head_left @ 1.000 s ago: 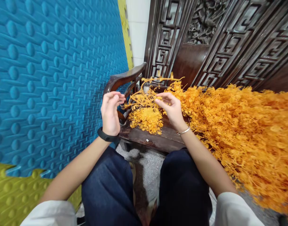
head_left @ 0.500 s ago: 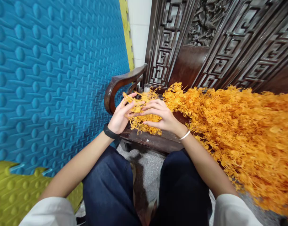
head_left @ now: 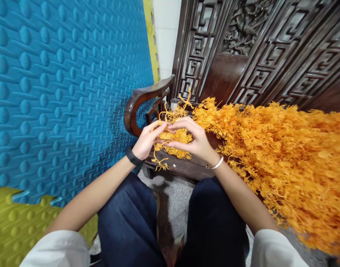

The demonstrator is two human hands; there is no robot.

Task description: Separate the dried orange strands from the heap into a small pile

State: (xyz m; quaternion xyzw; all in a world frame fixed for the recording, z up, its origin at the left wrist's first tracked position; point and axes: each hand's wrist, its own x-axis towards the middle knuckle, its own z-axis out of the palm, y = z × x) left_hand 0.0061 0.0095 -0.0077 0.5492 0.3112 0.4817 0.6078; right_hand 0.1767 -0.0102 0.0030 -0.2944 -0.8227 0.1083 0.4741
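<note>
My left hand (head_left: 148, 142) is closed, its fingertips pinched on a thin orange branched strand (head_left: 159, 163) whose forked end hangs below the fingers. My right hand (head_left: 197, 140) curves in from the other side, and its index fingertip and thumb meet the left fingertips around the strand. The exact grip between the fingertips is partly hidden. Behind and below both hands, a small heap of orange curly strands (head_left: 181, 150) lies on the dark wooden bench seat (head_left: 183, 168). A forked orange tip (head_left: 188, 99) stands up above the right fingers.
A large pile of orange curly strands (head_left: 292, 155) covers the bench to my right. The bench has a curved armrest (head_left: 131, 111) at left and a carved backrest (head_left: 225, 74) behind. A blue foam mat (head_left: 61, 92) rises on the left, above a yellow-green mat (head_left: 16, 218).
My right hand's spread fingers have closed in toward the left fingertips. The left fingers have drawn together into a pinch, and the strand's forked end now hangs below them.
</note>
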